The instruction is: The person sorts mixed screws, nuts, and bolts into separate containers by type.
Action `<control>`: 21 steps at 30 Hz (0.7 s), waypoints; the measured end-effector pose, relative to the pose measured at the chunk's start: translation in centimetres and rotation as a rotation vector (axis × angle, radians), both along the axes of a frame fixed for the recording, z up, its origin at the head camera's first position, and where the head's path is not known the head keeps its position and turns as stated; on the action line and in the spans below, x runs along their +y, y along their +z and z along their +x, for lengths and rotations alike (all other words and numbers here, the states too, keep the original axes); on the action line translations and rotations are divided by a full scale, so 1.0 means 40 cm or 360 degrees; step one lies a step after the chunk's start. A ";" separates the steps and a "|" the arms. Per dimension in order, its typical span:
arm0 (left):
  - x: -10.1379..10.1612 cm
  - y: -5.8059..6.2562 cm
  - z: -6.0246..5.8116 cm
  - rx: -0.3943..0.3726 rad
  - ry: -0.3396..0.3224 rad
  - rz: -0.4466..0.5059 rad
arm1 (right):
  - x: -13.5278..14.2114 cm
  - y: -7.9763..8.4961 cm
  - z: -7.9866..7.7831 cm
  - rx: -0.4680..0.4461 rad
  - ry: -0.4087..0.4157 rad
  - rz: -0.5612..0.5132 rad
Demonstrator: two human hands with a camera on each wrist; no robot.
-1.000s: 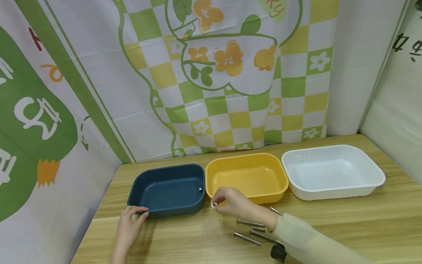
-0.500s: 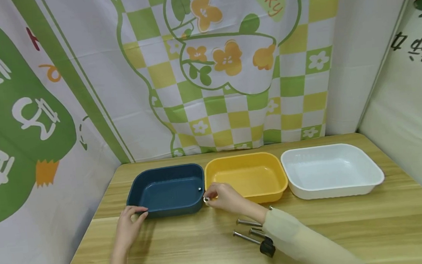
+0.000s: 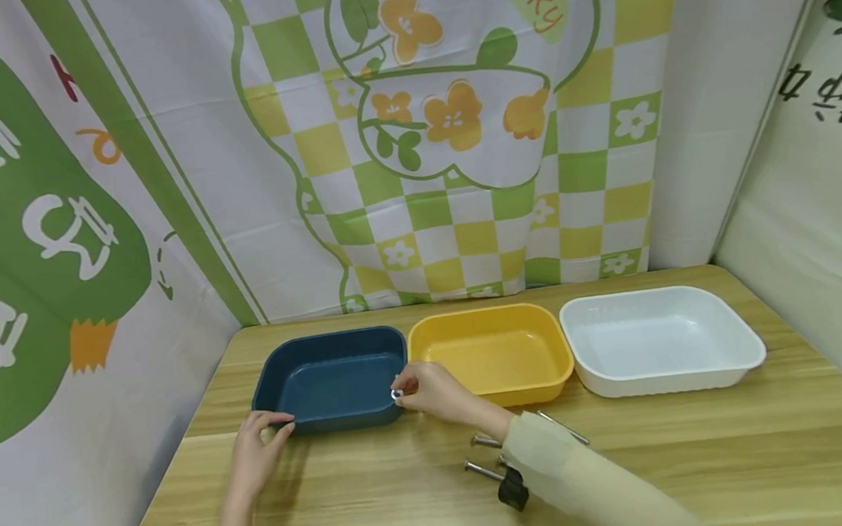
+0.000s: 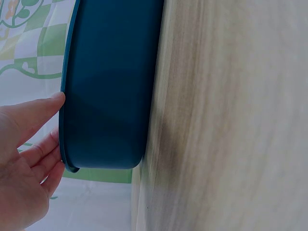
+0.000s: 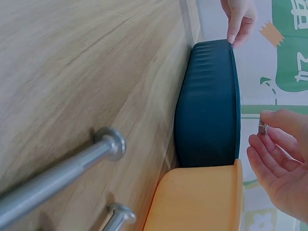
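My left hand (image 3: 253,453) holds the near-left rim of a dark blue plastic bin (image 3: 341,424), thumb and fingertips at the edge in the left wrist view. Between the thumb and fingers of my right hand (image 3: 438,393) is a small shiny metal nut (image 3: 397,394), pinched over the near-right corner of the blue bin. From the right wrist, the nut (image 5: 263,127) shows edge-on, beside and apart from the bin's rim. Several metal bolts (image 3: 481,468) lie on the table under my right forearm, partly hidden by the sleeve.
A yellow bin (image 3: 530,395) stands right against the blue one, with a white bin (image 3: 672,382) to its right. All rest on a wooden table (image 3: 382,500) in front of a patterned cloth backdrop (image 3: 457,243). Bolt heads (image 5: 110,143) appear close in the right wrist view.
My right hand has moved left with the nut, from in front of the yellow bin to the blue bin's near-right corner. My left hand stays at the rim.
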State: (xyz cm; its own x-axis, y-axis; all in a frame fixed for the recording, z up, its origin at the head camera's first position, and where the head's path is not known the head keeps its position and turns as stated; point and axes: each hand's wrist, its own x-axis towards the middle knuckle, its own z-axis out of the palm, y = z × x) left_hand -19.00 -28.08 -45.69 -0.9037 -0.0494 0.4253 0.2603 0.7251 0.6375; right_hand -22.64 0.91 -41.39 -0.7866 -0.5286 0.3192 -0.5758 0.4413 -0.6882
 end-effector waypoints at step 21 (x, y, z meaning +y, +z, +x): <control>0.003 0.004 0.006 -0.0001 -0.0007 0.0016 | -0.059 -0.009 -0.020 -0.0144 -0.0068 -0.0006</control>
